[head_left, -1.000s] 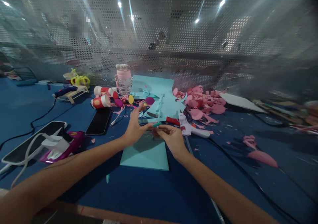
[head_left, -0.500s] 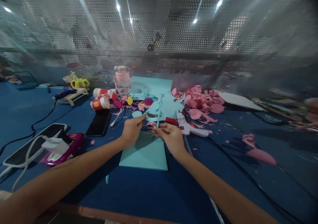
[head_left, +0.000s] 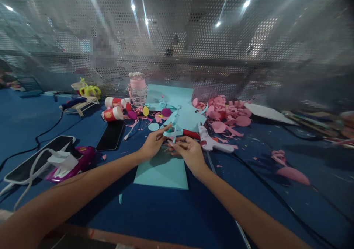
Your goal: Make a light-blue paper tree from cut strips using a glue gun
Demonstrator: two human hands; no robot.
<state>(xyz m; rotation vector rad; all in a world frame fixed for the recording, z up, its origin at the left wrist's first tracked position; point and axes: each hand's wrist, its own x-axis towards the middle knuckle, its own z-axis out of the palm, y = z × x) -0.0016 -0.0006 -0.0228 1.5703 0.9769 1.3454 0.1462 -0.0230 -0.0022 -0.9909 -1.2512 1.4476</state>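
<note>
Above a folded light-blue sheet (head_left: 163, 173), my two hands meet at a light-blue paper strip piece (head_left: 177, 118) that stands upright with a narrow band across its lower part. My left hand (head_left: 152, 143) is closed, its fingertips pinching the band's left end. The fingers of my right hand (head_left: 190, 152) are pinched around the foot of the upright strip. Just right of that hand lies a white glue gun (head_left: 214, 143) with a dark cable. A red object (head_left: 190, 134), partly hidden, shows behind my right fingers.
Pink paper scraps (head_left: 224, 112) heap up at the back right, near a white board (head_left: 267, 112). Light-blue sheets (head_left: 170, 94) lean at the back beside a pink-lidded bottle (head_left: 137, 88). To the left are paper cups (head_left: 112, 114), a black phone (head_left: 110, 136) and a purple device (head_left: 83, 160).
My left hand has moved slightly right, closer to the right hand. A light-blue band now shows across the upright strip. My right hand keeps its grip.
</note>
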